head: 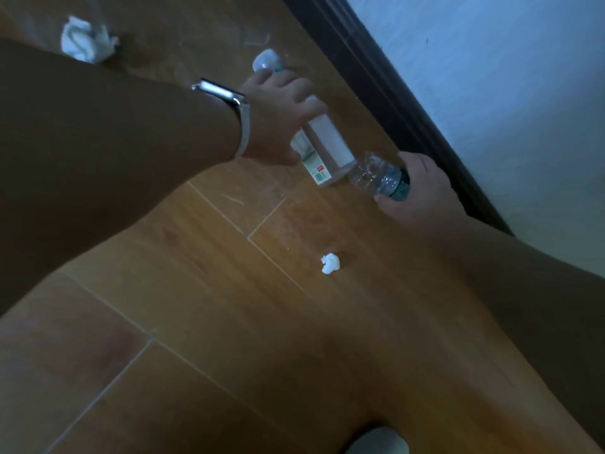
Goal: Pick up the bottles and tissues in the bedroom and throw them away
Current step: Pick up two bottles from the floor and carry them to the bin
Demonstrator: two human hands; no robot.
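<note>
Two hands: both busy, each curled round a bottle, low over the floor (229, 322).
Left hand (278, 106): fingers wrapped over the upper part of the white-labelled bottle (322, 149), which slants down toward the right hand. A metal watch band (219, 90) sits on the wrist.
White cap (265, 59): shows above the left hand's fingers with a sliver of teal beside it. I cannot tell whether it belongs to the white-labelled bottle or to a second one in the same grip.
Right hand (422, 188): thumb and fingers closed round the green-labelled end of the clear bottle (373, 173), whose bare end almost meets the base of the white-labelled bottle.
Place: both bottles are near the floor's wall edge, just beside the dark skirting board (409, 103). Whether they are lifted clear of the floor cannot be told.
Large tissue (85, 39): crumpled on the far-left part of the floor, well apart from the hands.
Small tissue (330, 263): balled up on the floor, nearer the person, below the right hand.
Step in hand: gathering bottles, judging by the grips. The tissues are not yet picked up, and no bin is in view.
Next move calls for: freeing some fingers, probably by tucking the bottles into one hand, to pinch the small tissue first and then the large one. Thin bottles could slip from a crowded grip.
</note>
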